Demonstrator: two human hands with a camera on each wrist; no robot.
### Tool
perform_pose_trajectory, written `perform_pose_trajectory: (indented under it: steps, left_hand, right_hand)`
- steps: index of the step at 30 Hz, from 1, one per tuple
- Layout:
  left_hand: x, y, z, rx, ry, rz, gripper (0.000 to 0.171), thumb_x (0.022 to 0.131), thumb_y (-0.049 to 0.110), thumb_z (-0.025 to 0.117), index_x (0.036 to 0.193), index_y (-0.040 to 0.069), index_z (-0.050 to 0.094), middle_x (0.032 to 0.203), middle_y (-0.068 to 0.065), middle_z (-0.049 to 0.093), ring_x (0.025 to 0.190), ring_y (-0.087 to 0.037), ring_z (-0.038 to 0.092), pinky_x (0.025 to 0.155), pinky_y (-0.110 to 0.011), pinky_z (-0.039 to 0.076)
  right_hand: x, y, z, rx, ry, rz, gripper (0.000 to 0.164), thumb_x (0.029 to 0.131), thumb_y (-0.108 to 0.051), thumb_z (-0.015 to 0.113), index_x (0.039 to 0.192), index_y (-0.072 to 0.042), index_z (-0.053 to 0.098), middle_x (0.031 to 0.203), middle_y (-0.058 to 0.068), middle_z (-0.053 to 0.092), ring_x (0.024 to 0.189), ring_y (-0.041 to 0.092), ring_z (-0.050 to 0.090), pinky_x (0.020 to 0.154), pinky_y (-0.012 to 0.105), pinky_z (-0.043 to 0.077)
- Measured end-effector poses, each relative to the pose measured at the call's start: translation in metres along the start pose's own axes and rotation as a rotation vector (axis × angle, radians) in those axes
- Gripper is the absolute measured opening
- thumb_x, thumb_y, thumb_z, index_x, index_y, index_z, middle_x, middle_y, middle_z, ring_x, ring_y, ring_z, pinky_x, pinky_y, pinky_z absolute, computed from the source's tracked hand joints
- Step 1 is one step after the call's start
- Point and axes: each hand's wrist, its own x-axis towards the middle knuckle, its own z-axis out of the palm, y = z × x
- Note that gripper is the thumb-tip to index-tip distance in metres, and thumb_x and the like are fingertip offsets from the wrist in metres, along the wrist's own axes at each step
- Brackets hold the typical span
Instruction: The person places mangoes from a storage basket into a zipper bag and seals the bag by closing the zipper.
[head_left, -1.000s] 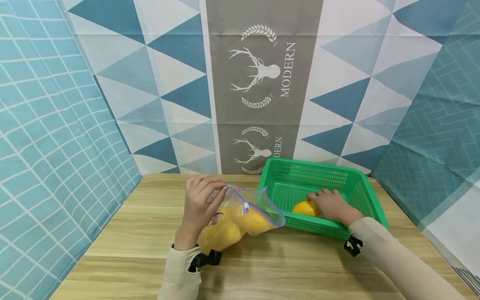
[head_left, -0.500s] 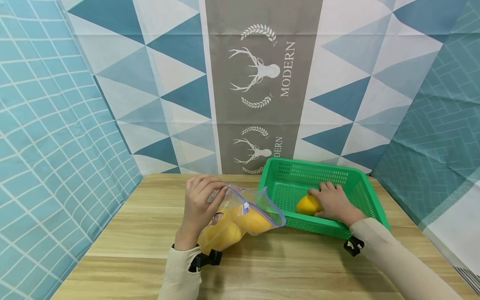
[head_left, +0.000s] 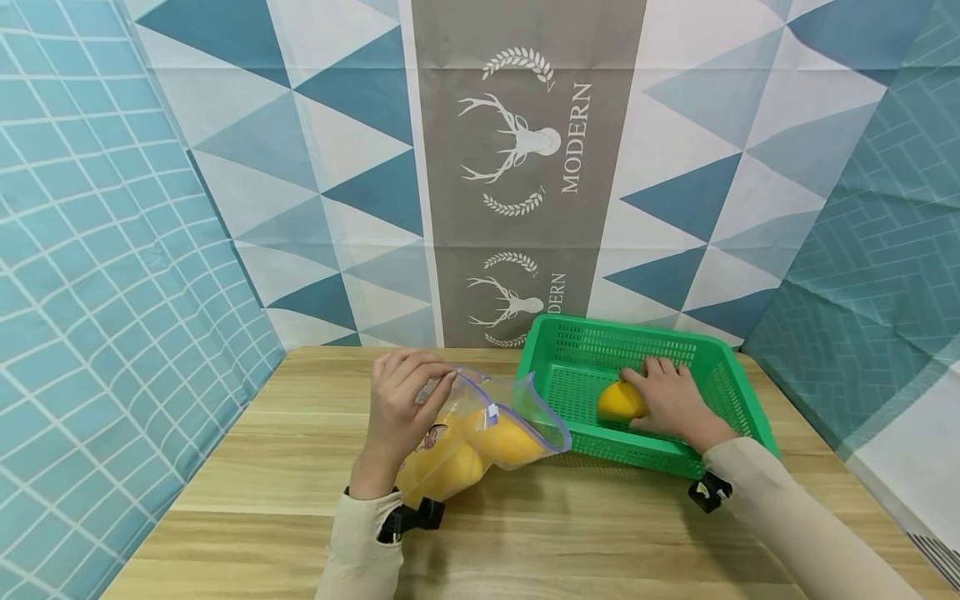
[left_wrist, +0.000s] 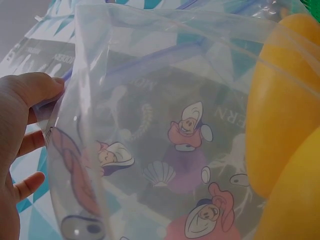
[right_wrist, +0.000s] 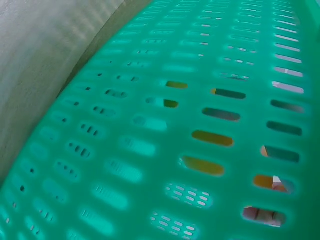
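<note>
In the head view, my left hand (head_left: 405,408) pinches the purple zip edge of a clear zip bag (head_left: 480,408) between thumb and fingers. The bag lies tilted with its mouth toward the basket, and several yellow mangoes (head_left: 453,471) are inside it. The left wrist view shows cartoon prints on the bag's film (left_wrist: 175,165), with mangoes (left_wrist: 282,110) at the right. Inside the green basket (head_left: 622,333), my right hand (head_left: 670,402) grips a single mango (head_left: 619,402) from its right side. The basket wall (right_wrist: 150,125) hides most of that hand in the right wrist view.
A wooden table (head_left: 570,542) carries everything. The basket's near rim stands between the right forearm and the mango, and its left corner is close to the bag's mouth. A patterned backdrop (head_left: 360,167) rises behind the table.
My right hand and the mango have shifted slightly right and away from me inside the basket, and the mango has turned. The left hand and bag look the same.
</note>
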Motion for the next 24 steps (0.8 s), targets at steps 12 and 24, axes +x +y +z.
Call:
perform_pose_trajectory:
  steps: [12, 24]
  left_hand:
    - [-0.001, 0.000, 0.001, -0.002, 0.004, 0.007, 0.026, 0.100, 0.024, 0.063, 0.084, 0.005, 0.072, 0.086, -0.005, 0.071, 0.086, -0.028, 0.062, 0.077, -0.049, 0.037]
    - [0.000, 0.000, 0.000, -0.005, 0.004, 0.007, 0.026, 0.100, 0.024, 0.063, 0.085, 0.006, 0.073, 0.086, -0.004, 0.071, 0.086, -0.027, 0.062, 0.077, -0.049, 0.037]
  right_hand:
    - [-0.001, 0.003, -0.014, 0.044, 0.032, 0.036, 0.066, 0.065, -0.032, 0.090, 0.121, -0.010, 0.062, 0.093, 0.015, 0.046, 0.082, 0.033, 0.043, 0.065, 0.047, 0.037]
    - [0.001, 0.002, -0.028, 0.077, 0.139, 0.059, 0.069, 0.065, -0.029, 0.088, 0.125, -0.009, 0.059, 0.107, 0.024, 0.049, 0.092, 0.043, 0.047, 0.073, 0.056, 0.042]
